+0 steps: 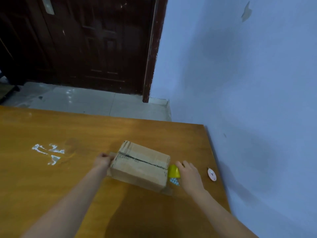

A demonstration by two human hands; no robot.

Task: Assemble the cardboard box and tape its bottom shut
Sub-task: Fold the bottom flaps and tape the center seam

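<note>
— Right hand (189,174) gripped the yellow tape roll (174,171) against the right end of the cardboard box (142,166), didn't it?

— It did; the box sat on the wooden table (68,169), seam up, just beside both hands.

— And the left hand (103,159)?

— Fingers curled, pinching the tape end at the box's left end. A small pink object (212,174) lay near the table's right edge.
</note>
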